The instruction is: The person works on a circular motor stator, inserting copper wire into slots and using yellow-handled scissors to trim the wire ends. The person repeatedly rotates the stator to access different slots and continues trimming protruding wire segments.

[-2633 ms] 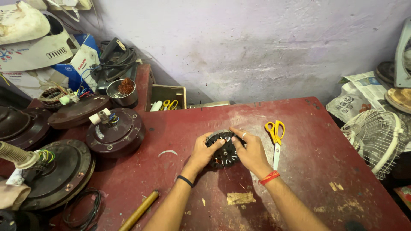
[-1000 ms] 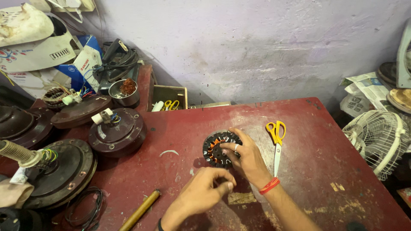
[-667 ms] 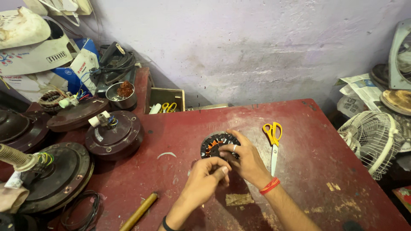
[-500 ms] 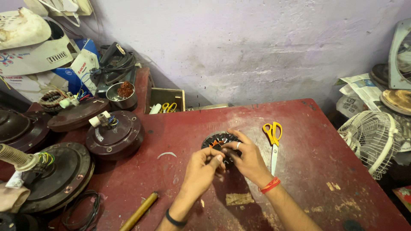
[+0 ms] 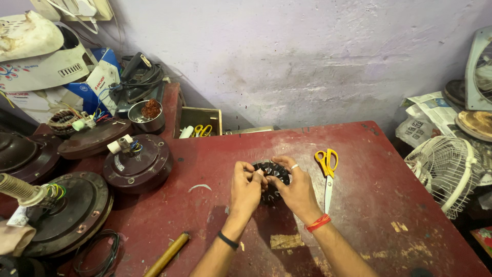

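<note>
Near left edge of red table [image 5: 205,225]: brown fan motor housing [image 5: 137,161]. Mid-table: left hand [image 5: 246,189], fingers pinched on black ribbed stator [image 5: 271,177]; right hand [image 5: 296,191], curled around its right side. Just right: yellow-handled scissors [image 5: 327,169], flat.

Mostly covered by the left hand [image 5: 245,189] and right hand [image 5: 295,190]: the dark slotted stator [image 5: 271,173], only its top arc showing. Unclear whether the fingers pinch anything. Cut off at three o'clock: the white fan guard [image 5: 443,172]. Cropped at eight o'clock: the brown motor housing [image 5: 66,210].
</note>
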